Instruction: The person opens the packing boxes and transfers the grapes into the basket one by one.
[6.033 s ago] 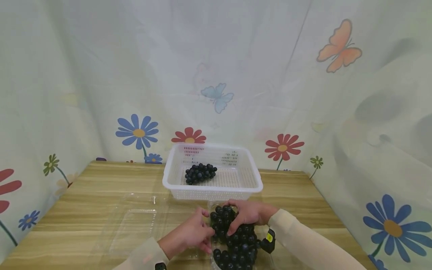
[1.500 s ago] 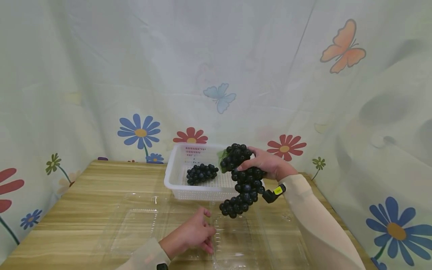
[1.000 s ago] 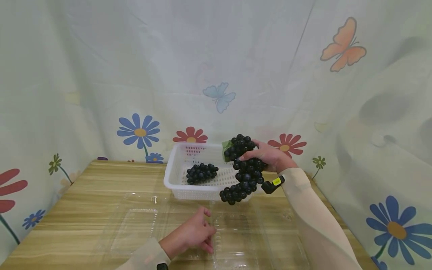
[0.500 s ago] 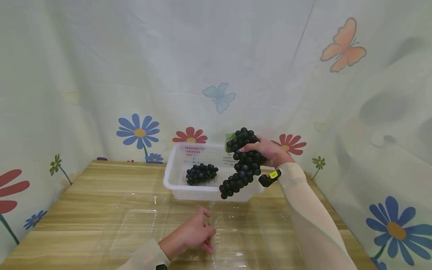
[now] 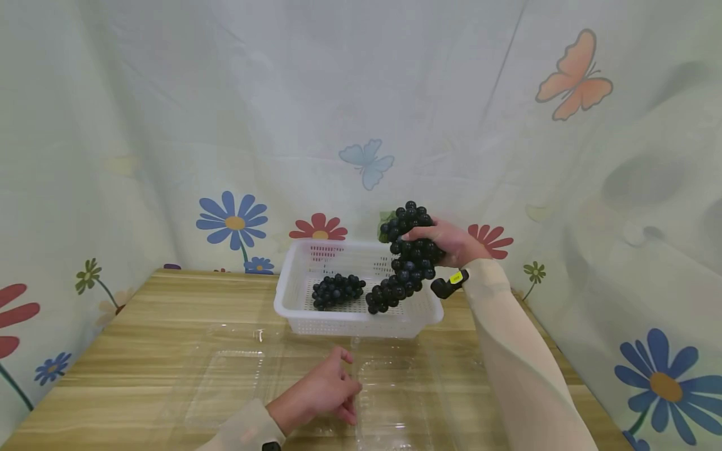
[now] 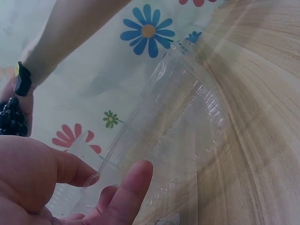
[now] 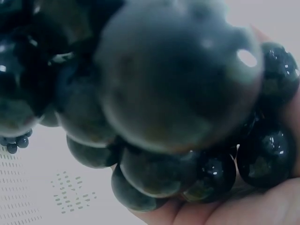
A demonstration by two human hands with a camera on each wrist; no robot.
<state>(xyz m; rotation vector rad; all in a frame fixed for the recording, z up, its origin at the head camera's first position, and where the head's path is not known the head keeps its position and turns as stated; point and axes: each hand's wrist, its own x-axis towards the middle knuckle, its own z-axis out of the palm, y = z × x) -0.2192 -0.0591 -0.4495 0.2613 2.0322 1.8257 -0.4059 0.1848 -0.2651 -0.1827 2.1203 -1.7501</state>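
Note:
My right hand (image 5: 451, 241) grips a long bunch of dark grapes (image 5: 414, 257) above the right side of the white basket (image 5: 350, 316). A green leaf (image 5: 386, 227) shows at the bunch's upper end, and the lower tip dangles over the basket. In the right wrist view the grapes fill most of the picture, with fingers (image 7: 253, 208) curled beneath them. My left hand (image 5: 324, 387) holds the near-side edge of a clear plastic container (image 5: 395, 401), thumb and fingers at its rim in the left wrist view.
A smaller bunch of dark grapes (image 5: 337, 291) lies in the basket's left half. Another clear plastic container (image 5: 225, 382) sits left on the wooden table (image 5: 135, 351). A flower-printed curtain (image 5: 282, 125) stands behind and at both sides.
Six seconds ago the long bunch lay in the clear container under my right hand. It was lifted out and carried forward, and rises a little further in the last second. My left hand stays put.

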